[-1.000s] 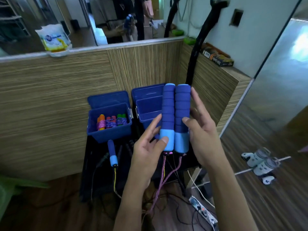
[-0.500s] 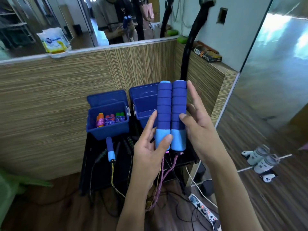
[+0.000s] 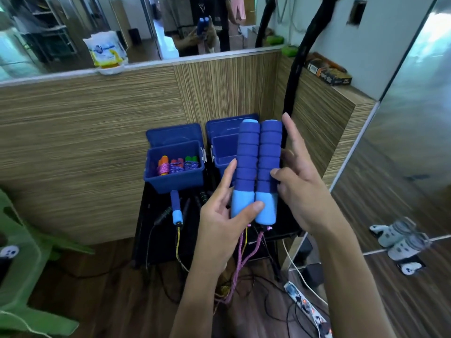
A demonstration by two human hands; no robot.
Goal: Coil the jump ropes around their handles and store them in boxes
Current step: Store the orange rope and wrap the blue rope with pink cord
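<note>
Two blue foam handles [image 3: 256, 167] of one jump rope stand upright side by side between my hands. My left hand [image 3: 227, 215] grips the light-blue lower ends, thumb across the front. My right hand [image 3: 300, 191] holds the right handle, thumb on its front and fingers behind. A pink rope [image 3: 240, 259] hangs from both handles toward the floor. On a black table [image 3: 156, 242] stand two open blue boxes: the left box [image 3: 174, 182] holds three coiled ropes, the right box [image 3: 220, 154] looks empty. Another blue handle [image 3: 176, 207] with a yellow rope lies on the table.
Wood-panel walls enclose the corner behind the boxes. A black pole [image 3: 296, 69] rises at the right. A power strip [image 3: 307, 308] and loose cables lie on the wooden floor. A green plastic chair [image 3: 22, 259] stands at the left. A mirror runs above.
Both hands keep the paired handles. My left thumb has slid across the light-blue ends. The view has shifted slightly, so the boxes sit lower in the frame.
</note>
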